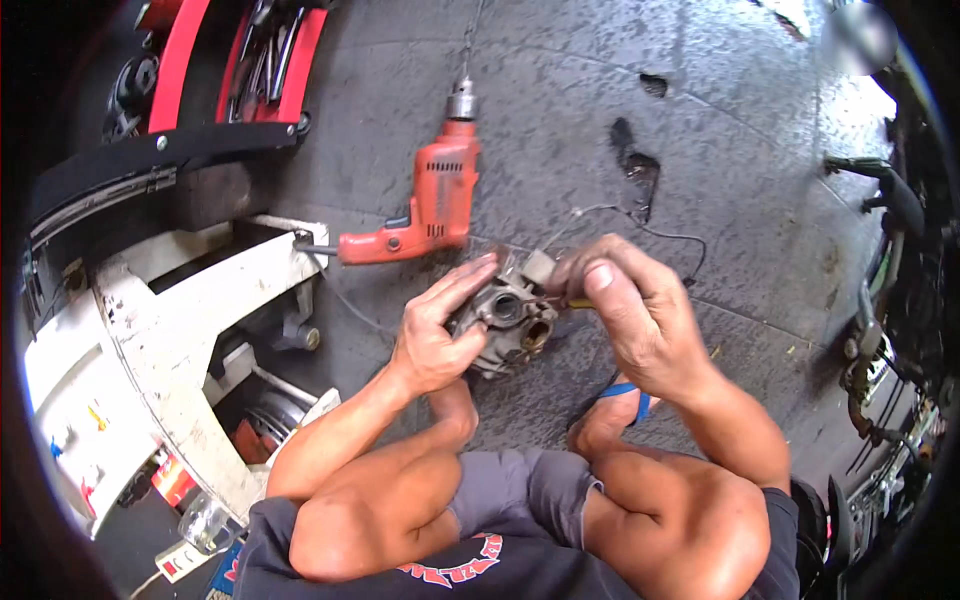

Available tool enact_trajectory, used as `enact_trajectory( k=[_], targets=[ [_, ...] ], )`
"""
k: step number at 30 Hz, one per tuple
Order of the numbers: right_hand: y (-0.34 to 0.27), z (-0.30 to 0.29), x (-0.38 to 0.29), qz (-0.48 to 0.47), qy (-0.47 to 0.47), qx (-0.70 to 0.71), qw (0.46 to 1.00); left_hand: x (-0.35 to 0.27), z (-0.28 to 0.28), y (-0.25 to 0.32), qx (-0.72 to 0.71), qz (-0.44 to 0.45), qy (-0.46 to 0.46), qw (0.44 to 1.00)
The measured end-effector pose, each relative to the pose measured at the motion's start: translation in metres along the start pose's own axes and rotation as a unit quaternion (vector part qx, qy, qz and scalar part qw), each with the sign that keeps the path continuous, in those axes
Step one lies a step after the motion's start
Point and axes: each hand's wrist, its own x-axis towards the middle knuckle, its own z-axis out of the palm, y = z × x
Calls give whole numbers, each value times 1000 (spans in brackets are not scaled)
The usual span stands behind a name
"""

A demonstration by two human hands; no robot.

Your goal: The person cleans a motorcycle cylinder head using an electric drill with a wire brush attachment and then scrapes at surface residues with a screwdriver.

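Note:
My left hand grips a grey metal engine casting, seemingly a cylinder head, from its left side above the floor. Two round openings face up toward me on it. In my right hand is a thin tool with a yellow handle, apparently a small screwdriver. Its dark, slim shaft reaches left to the upper round opening. How deep the tip sits cannot be seen. The fingers of my right hand are blurred, and they hide part of the casting's right side.
A red electric drill lies beyond the casting, chuck pointing away. At left stand a white metal frame and a red tool tray. A thin cable curves over the dark floor. Metal parts line the right edge.

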Motion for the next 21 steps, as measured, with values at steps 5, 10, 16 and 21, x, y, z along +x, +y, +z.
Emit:
enact_trajectory(
  k=[5,10,16,21],
  targets=[
    [-31,-13,13,8,-177,-313,933,-15,-4,-13,5,-21,8,1000],
    [-43,-22,24,-15,-291,-499,816,-7,0,-4,9,-28,-6,1000],
    [-54,-40,39,-9,-367,-522,770,-5,-1,-5,11,-32,-17,999],
    [-37,-45,46,-23,-364,-462,808,-10,-2,-10,11,-33,-11,999]
  ],
)
